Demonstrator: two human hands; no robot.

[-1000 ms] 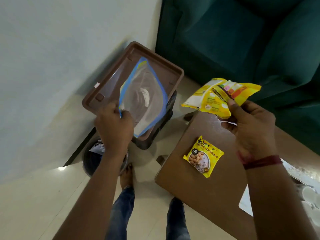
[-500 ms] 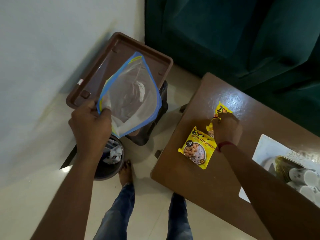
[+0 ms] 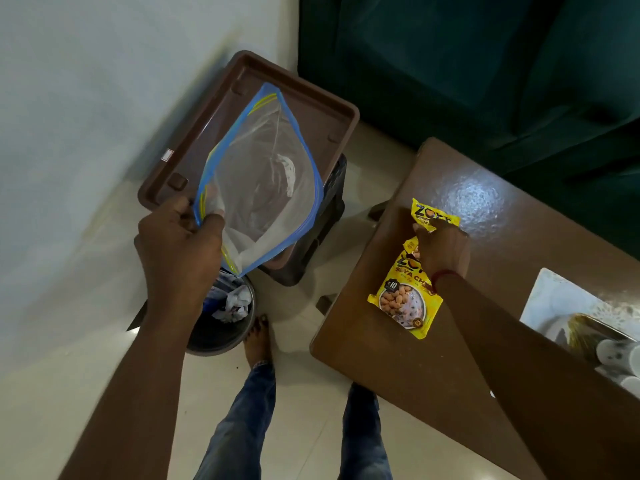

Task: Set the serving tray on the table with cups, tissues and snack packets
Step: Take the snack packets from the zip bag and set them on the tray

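Right hand (image 3: 440, 249) just came down, fingers pinched on two snack packets (image 3: 434, 216), landing beside another (image 3: 405, 301) on the table (image 3: 398, 368). Left hand (image 3: 180, 244) grips the bag (image 3: 263, 181); tray (image 3: 194, 150) still off the table.

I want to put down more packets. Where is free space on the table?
The table is bare between the snack packets and its near corner, and beyond the right hand toward the sofa. The right edge by the cups is crowded.

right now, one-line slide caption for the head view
Left hand holds a clear blue-edged bag and brown tray while right hand lays yellow snack packets on the table.
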